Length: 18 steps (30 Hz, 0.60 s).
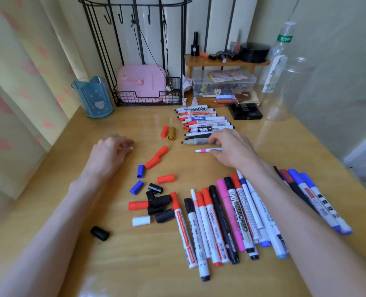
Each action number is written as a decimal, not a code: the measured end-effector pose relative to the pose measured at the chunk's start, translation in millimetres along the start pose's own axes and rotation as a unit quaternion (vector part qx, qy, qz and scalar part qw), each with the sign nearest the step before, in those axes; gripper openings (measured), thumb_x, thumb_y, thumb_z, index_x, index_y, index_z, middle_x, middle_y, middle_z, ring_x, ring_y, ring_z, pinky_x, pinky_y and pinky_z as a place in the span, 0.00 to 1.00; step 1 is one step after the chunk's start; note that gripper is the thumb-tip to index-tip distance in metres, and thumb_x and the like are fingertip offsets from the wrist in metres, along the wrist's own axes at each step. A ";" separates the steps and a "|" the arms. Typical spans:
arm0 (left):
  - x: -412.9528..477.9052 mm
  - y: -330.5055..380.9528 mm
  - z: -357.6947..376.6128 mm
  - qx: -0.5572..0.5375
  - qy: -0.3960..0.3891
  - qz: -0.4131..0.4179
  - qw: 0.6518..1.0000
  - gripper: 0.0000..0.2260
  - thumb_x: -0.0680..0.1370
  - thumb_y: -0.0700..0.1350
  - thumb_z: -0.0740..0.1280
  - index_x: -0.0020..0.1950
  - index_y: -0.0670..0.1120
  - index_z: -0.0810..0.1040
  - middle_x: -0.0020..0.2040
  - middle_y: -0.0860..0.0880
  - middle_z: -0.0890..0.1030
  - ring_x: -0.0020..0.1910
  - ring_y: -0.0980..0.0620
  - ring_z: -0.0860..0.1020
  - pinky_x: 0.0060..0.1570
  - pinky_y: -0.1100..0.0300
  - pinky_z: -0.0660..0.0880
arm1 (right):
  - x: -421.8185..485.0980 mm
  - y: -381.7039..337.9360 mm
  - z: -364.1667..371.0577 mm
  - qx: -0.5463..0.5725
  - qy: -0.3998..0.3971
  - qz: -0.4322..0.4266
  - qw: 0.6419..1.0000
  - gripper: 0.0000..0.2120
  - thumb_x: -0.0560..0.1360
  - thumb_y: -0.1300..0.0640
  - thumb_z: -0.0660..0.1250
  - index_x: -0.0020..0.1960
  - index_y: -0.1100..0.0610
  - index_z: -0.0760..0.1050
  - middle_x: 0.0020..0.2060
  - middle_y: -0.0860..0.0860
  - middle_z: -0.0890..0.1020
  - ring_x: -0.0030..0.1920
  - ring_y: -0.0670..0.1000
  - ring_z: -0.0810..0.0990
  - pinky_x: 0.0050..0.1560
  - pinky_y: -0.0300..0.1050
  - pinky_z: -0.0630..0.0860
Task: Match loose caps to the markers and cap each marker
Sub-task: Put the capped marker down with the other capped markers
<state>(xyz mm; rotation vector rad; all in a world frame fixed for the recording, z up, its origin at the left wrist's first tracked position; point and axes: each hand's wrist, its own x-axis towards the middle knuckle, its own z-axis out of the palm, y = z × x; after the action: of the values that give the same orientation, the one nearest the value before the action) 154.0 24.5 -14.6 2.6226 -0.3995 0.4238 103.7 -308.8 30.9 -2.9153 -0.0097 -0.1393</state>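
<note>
Pinching the rear of a slim pink marker [207, 150], your right hand [231, 146] has thumb and fingers curled round the barrel, with the bare tip pointing left, low over the table [124, 264]. Your left hand [110, 150] is curled too, and appears to hold a small white cap [129, 148] at its fingertips, well apart from the tip. Expect the marker to be light, stiff and smooth, so it may twist or roll in a tail-end pinch; take it nearer mid-barrel before pressing. Hold the tiny hollow cap by its closed end. Just behind lie the uncapped markers [205, 123] in a row; nearer you, loose caps [156, 200] sit beside the capped markers [224, 217].
</note>
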 end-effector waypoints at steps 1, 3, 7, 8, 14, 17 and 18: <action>-0.1 -1.0 -0.1 0.003 -0.006 -0.004 1.000 0.06 0.79 0.40 0.73 0.55 0.48 0.86 0.48 0.49 0.83 0.48 0.45 0.82 0.45 0.55 0.73 | -0.9 1.1 0.6 0.004 -0.002 0.006 1.000 0.09 0.78 0.53 0.74 0.58 0.50 0.83 0.54 0.51 0.83 0.59 0.55 0.80 0.61 0.49 0.74; -2.0 -0.1 -0.1 -0.003 -0.013 -0.013 1.000 0.05 0.79 0.41 0.73 0.52 0.49 0.86 0.47 0.51 0.82 0.48 0.45 0.82 0.45 0.55 0.73 | -2.0 3.2 2.4 0.011 -0.010 0.013 1.000 0.04 0.78 0.53 0.75 0.51 0.48 0.83 0.50 0.51 0.84 0.56 0.55 0.79 0.57 0.48 0.74; -14.2 15.7 -8.9 -0.143 -0.014 -0.025 0.989 0.06 0.81 0.40 0.72 0.51 0.51 0.81 0.46 0.53 0.84 0.47 0.51 0.83 0.49 0.55 0.76 | -7.3 1.6 0.7 0.020 -0.018 -0.014 1.000 0.04 0.79 0.53 0.74 0.50 0.48 0.79 0.47 0.48 0.81 0.55 0.53 0.78 0.56 0.47 0.66; -18.6 22.5 -13.7 -0.182 -0.021 -0.015 0.983 0.06 0.81 0.40 0.72 0.52 0.50 0.79 0.45 0.52 0.85 0.45 0.52 0.84 0.50 0.55 0.78 | -10.4 0.0 -1.0 0.020 -0.015 -0.029 0.999 0.03 0.80 0.53 0.72 0.53 0.49 0.79 0.47 0.47 0.82 0.54 0.52 0.78 0.57 0.48 0.64; -60.5 74.5 -33.5 -0.285 -0.039 -0.003 0.958 0.05 0.77 0.43 0.76 0.51 0.45 0.85 0.44 0.51 0.87 0.42 0.56 0.85 0.51 0.60 0.82 | -51.8 -13.6 -17.4 0.075 0.042 -0.118 0.989 0.02 0.84 0.55 0.65 0.56 0.51 0.73 0.38 0.43 0.81 0.39 0.47 0.78 0.54 0.51 0.69; -83.7 94.7 -38.1 -0.314 -0.078 0.036 0.945 0.04 0.77 0.44 0.75 0.50 0.46 0.85 0.44 0.51 0.87 0.40 0.53 0.85 0.46 0.59 0.81 | -84.7 -18.5 -23.7 0.132 0.061 -0.143 0.979 0.02 0.83 0.56 0.66 0.55 0.51 0.73 0.37 0.38 0.74 0.36 0.37 0.70 0.40 0.39 0.63; -89.7 98.3 -38.1 -0.325 -0.090 0.040 0.941 0.04 0.77 0.45 0.75 0.50 0.47 0.84 0.44 0.50 0.86 0.39 0.50 0.84 0.45 0.58 0.81 | -95.8 -19.1 -24.1 0.149 0.066 -0.147 0.976 0.02 0.83 0.56 0.66 0.54 0.50 0.74 0.38 0.38 0.74 0.38 0.37 0.71 0.41 0.35 0.61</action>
<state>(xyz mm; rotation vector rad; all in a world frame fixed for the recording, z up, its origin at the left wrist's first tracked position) 29.7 -23.1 23.5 2.0042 -0.5899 0.0506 5.7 -295.1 49.4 -2.5828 -0.4057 -0.3467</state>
